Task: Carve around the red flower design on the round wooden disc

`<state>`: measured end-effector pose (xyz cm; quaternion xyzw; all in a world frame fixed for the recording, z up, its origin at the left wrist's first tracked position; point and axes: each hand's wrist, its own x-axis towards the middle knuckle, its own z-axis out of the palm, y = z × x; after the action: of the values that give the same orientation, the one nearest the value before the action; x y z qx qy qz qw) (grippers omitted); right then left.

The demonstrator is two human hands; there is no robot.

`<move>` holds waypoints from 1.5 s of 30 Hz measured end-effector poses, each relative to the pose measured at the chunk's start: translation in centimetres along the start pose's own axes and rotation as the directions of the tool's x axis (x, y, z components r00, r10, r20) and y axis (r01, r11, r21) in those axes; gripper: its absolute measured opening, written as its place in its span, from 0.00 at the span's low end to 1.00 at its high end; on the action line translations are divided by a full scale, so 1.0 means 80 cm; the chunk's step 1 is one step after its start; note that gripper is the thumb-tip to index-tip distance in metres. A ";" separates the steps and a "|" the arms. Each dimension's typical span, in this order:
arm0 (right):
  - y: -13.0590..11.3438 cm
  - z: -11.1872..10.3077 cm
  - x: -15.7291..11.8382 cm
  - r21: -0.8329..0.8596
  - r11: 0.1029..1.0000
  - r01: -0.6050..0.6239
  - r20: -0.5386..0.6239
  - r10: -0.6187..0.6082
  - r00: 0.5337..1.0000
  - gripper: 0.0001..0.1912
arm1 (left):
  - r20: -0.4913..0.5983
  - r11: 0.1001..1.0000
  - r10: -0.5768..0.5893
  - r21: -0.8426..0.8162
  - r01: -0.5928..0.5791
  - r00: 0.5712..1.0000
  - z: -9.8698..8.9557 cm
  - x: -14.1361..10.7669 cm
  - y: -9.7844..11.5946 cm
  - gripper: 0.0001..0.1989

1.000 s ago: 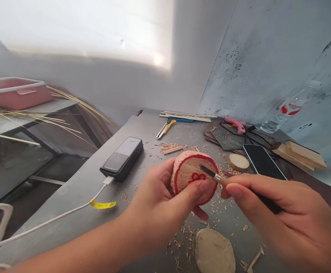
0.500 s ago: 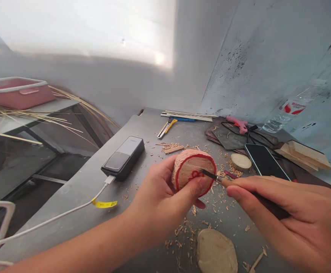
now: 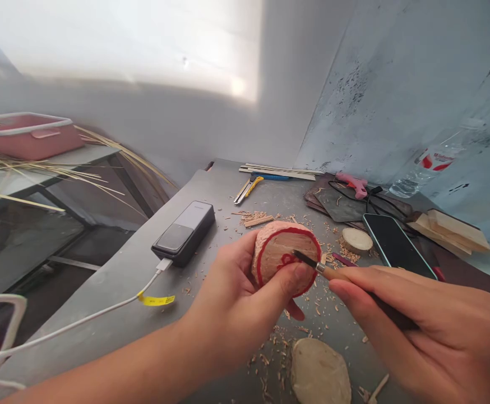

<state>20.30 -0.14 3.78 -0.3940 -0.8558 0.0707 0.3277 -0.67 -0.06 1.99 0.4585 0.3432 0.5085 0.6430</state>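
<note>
My left hand (image 3: 245, 292) is wrapped round a round wood slice (image 3: 276, 247), tilted so its flat face shows. That face has a red ring along its edge and a small red looped mark near the middle, partly behind my thumb. In my right hand (image 3: 421, 320) is a carving knife (image 3: 327, 271) with a wooden handle, gripped between thumb and fingers. Its dark blade tip touches or lies very close to the face beside the red mark. Wood shavings (image 3: 316, 303) are scattered on the grey table (image 3: 228, 359) beneath.
Two wood slices (image 3: 320, 370) (image 3: 356, 240) lie on the table. Behind are a yellow utility knife (image 3: 248, 189), a phone (image 3: 396, 247), a pink glue gun (image 3: 354, 184) and a water bottle (image 3: 425, 163). A power bank (image 3: 184, 233) with a white cable sits left; a pink basket (image 3: 30, 137) stands farther left.
The carving knife's tip has shifted slightly left across the wood slice's face, my right hand moving with it. The slice is turned slightly; my left hand still holds it.
</note>
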 end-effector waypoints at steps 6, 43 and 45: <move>0.000 0.000 0.005 0.054 0.998 -0.015 0.025 0.014 1.000 0.07 | 0.006 1.000 -0.019 -0.024 0.019 1.000 0.001 0.000 0.004 0.11; -0.002 0.007 0.002 -0.065 0.993 0.094 -0.017 -0.095 0.995 0.09 | -0.031 0.999 -0.019 0.034 0.020 0.999 0.000 -0.003 0.008 0.08; 0.000 0.006 0.003 0.036 0.999 0.022 0.052 -0.024 0.998 0.09 | -0.033 0.999 -0.034 0.034 0.035 0.999 0.001 -0.004 0.008 0.09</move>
<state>19.88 0.07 3.55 -0.3760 -0.8673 0.0925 0.3129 -0.93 -0.30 2.61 0.4552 0.3701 0.4988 0.6380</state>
